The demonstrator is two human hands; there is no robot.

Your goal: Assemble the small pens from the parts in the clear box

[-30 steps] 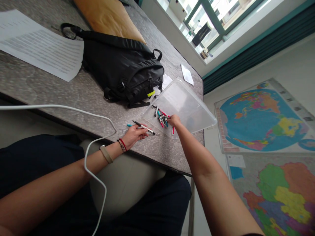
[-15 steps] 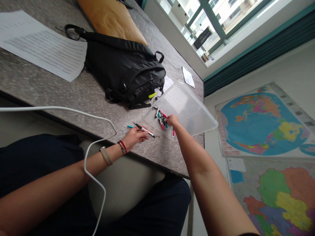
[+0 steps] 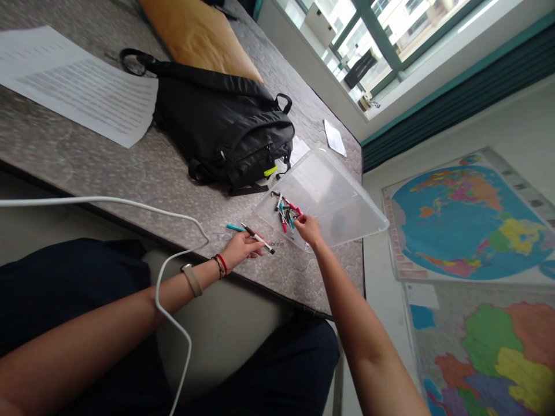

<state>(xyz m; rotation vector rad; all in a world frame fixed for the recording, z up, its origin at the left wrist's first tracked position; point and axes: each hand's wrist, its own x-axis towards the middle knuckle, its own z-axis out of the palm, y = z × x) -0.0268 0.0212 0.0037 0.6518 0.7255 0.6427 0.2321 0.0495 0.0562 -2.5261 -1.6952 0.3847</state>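
Note:
My left hand [image 3: 245, 248] is closed around a black-and-white pen [image 3: 259, 238], held just above the table near its front edge. A teal pen [image 3: 235, 227] shows beside those fingers; whether it lies on the table or is held I cannot tell. My right hand [image 3: 309, 226] reaches into a clear plastic tray [image 3: 333, 190], its fingers pinched together at a small heap of pens [image 3: 284, 214]. Red, teal, black and white ones lie mixed there. A red pen [image 3: 295, 207] touches or nearly touches the fingertips, which are partly hidden.
Behind the heap lies a black backpack [image 3: 229, 127], with a brown envelope [image 3: 208, 40] beyond it. Printed sheets [image 3: 87, 86] are at the left. A white cable [image 3: 130, 203] crosses over my left forearm. Maps [image 3: 468, 219] hang on the right wall.
My right hand has shifted slightly within the pens, its fingers now drawn closer together. The pen in my left hand has tilted more steeply, and more of the teal pen shows.

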